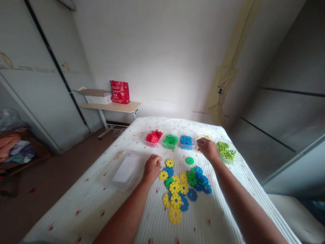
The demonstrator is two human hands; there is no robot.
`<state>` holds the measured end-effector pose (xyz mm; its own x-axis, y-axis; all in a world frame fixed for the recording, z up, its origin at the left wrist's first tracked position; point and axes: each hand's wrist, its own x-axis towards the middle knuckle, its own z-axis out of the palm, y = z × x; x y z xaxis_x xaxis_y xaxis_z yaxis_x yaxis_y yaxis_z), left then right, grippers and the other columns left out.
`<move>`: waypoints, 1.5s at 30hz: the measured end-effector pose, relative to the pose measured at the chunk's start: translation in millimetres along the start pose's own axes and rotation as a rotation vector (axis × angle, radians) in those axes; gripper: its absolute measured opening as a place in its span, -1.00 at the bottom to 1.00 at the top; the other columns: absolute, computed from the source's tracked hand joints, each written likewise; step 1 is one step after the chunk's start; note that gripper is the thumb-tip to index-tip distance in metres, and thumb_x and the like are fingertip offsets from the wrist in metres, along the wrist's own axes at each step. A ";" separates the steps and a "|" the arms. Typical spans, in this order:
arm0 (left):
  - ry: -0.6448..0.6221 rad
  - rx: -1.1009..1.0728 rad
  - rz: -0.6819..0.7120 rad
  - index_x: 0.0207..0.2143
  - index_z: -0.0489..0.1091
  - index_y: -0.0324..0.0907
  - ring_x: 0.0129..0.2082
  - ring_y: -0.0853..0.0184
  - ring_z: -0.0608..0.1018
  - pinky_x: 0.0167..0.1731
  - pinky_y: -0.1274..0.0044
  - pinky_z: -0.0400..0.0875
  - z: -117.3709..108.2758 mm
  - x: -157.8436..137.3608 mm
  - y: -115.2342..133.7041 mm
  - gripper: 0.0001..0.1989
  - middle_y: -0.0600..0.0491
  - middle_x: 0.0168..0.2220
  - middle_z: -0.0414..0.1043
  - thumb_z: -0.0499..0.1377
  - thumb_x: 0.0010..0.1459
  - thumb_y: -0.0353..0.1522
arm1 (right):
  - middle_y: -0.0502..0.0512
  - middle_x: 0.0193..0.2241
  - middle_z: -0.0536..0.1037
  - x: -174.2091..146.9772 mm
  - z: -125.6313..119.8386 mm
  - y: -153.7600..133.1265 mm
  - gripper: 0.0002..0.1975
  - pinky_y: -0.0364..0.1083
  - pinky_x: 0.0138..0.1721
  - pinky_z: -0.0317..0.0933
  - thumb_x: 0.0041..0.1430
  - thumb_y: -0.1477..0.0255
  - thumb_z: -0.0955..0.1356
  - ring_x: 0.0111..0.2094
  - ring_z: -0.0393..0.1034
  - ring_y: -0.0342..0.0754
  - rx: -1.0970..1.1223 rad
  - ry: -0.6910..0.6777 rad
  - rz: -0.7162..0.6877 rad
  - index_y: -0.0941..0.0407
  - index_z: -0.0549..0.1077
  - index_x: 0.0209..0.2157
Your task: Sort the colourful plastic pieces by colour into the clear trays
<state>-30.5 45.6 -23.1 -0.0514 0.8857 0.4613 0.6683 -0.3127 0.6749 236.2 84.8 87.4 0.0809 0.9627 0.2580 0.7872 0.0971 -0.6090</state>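
My left hand is loosely curled above the cloth, left of a yellow notched disc; nothing shows in its fingers. My right hand is over the clear box of yellow discs, partly hiding it. Its fingers are pinched together, and whatever they may hold is hidden. Between my forearms lies a loose pile of yellow discs, blue discs and green discs. A single green disc lies apart, beyond the pile.
Clear boxes stand in a row, holding red pieces, green pieces, blue pieces and lime-green pieces. A large clear plastic container lies left. Behind, a side table bears a red bag and white box.
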 end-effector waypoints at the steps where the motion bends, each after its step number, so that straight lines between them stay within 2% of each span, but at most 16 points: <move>1: 0.002 0.005 0.000 -0.47 0.41 -0.21 -0.30 0.37 0.49 -0.22 0.54 0.36 -0.1 -0.1 0.2 -0.71 0.04 -0.38 0.43 -0.02 -0.08 -0.66 | 0.03 -0.56 0.55 -8.0 -2.7 4.7 -0.78 -0.24 -0.46 0.23 0.05 0.51 0.24 -0.57 0.46 -0.16 0.000 -0.002 -0.008 0.19 0.50 -0.33; 6: 0.008 0.002 0.010 -0.48 0.42 -0.21 -0.30 0.37 0.49 -0.22 0.53 0.37 -1.2 -0.2 0.2 -0.71 0.04 -0.39 0.44 -0.02 -0.09 -0.65 | 0.00 -0.59 0.52 -42.1 -6.5 25.6 -0.81 -0.23 -0.51 0.22 -0.01 0.48 0.24 -0.64 0.44 -0.17 0.014 -0.055 -0.044 0.17 0.49 -0.44; 11: 0.022 -0.011 0.004 -0.49 0.42 -0.19 -0.31 0.38 0.50 -0.22 0.53 0.38 -2.2 0.4 -0.3 -0.72 0.06 -0.39 0.45 -0.02 -0.08 -0.64 | 0.00 -0.56 0.54 -59.3 -4.0 34.6 -0.79 -0.21 -0.49 0.23 0.01 0.46 0.22 -0.63 0.43 -0.16 0.021 -0.094 -0.085 0.14 0.48 -0.40; 19: 0.018 -0.005 0.001 -0.49 0.41 -0.19 -0.32 0.39 0.50 -0.24 0.54 0.38 -3.8 0.3 1.1 -0.72 0.06 -0.40 0.46 -0.02 -0.06 -0.64 | 0.05 -0.42 0.58 -53.9 16.6 27.5 -0.82 -0.19 -0.38 0.14 0.05 0.46 0.26 -0.37 0.44 -0.08 -0.233 -0.101 -0.077 0.08 0.51 -0.39; 23: 0.008 0.000 0.001 -0.48 0.42 -0.20 -0.31 0.39 0.50 -0.22 0.55 0.38 -4.2 0.4 0.8 -0.72 0.06 -0.39 0.46 -0.02 -0.07 -0.64 | 0.05 -0.39 0.57 -48.9 27.5 19.8 -0.83 -0.18 -0.40 0.08 0.08 0.38 0.29 -0.36 0.42 -0.08 -0.324 -0.133 -0.028 0.06 0.51 -0.32; 27: 0.005 0.003 -0.003 -0.48 0.41 -0.19 -0.30 0.40 0.50 -0.21 0.55 0.38 -4.6 0.1 1.0 -0.72 0.07 -0.39 0.46 -0.02 -0.06 -0.64 | 0.11 -0.30 0.54 -45.0 38.6 19.0 -0.71 -0.16 -0.41 0.07 0.07 0.24 0.30 -0.32 0.42 -0.04 -0.377 -0.171 0.026 0.08 0.47 -0.21; 31: -0.003 -0.003 -0.002 -0.47 0.41 -0.19 -0.30 0.39 0.49 -0.21 0.54 0.38 -4.7 -0.4 1.4 -0.72 0.07 -0.39 0.45 -0.02 -0.05 -0.64 | 0.15 -0.29 0.52 -42.5 46.9 19.6 -0.71 -0.16 -0.47 0.03 0.02 0.23 0.32 -0.33 0.41 -0.02 -0.419 -0.226 0.025 0.12 0.47 -0.27; 34: -0.003 -0.017 -0.004 -0.47 0.41 -0.19 -0.30 0.40 0.49 -0.21 0.55 0.37 -4.5 -0.7 1.5 -0.72 0.08 -0.39 0.44 -0.02 -0.05 -0.64 | 0.07 -0.38 0.54 -40.8 48.8 18.2 -0.81 -0.18 -0.49 -0.01 -0.02 0.32 0.34 -0.38 0.39 -0.07 -0.384 -0.237 0.000 0.10 0.45 -0.33; 38: 0.002 -0.032 -0.004 -0.48 0.41 -0.19 -0.30 0.41 0.49 -0.22 0.56 0.37 -4.4 -0.7 1.6 -0.72 0.08 -0.39 0.44 -0.02 -0.06 -0.65 | 0.03 -0.44 0.55 -40.7 47.8 15.1 -0.89 -0.19 -0.44 0.06 -0.02 0.44 0.32 -0.40 0.40 -0.10 -0.291 -0.233 -0.074 0.10 0.47 -0.41; 42: -0.004 -0.042 -0.010 -0.48 0.41 -0.19 -0.33 0.41 0.49 -0.23 0.55 0.37 -2.9 -0.6 -0.3 -0.70 0.08 -0.40 0.43 -0.02 -0.09 -0.66 | 0.01 -0.54 0.54 -43.9 41.9 11.6 -0.87 -0.21 -0.42 0.13 0.02 0.46 0.29 -0.44 0.41 -0.11 -0.192 -0.242 -0.119 0.11 0.49 -0.47; 45: 0.005 -0.055 0.002 -0.46 0.41 -0.20 -0.33 0.41 0.48 -0.24 0.56 0.36 -0.3 -0.6 -2.7 -0.70 0.08 -0.40 0.42 -0.02 -0.09 -0.67 | -0.02 -0.64 0.48 -42.9 35.7 5.4 -0.84 -0.23 -0.52 0.15 0.03 0.46 0.27 -0.56 0.39 -0.15 -0.001 -0.331 -0.103 0.14 0.48 -0.50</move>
<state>-32.5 45.8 -25.0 -0.0536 0.8833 0.4657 0.6267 -0.3334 0.7043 215.2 53.1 46.3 -0.2016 0.9776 0.0605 0.7815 0.1978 -0.5917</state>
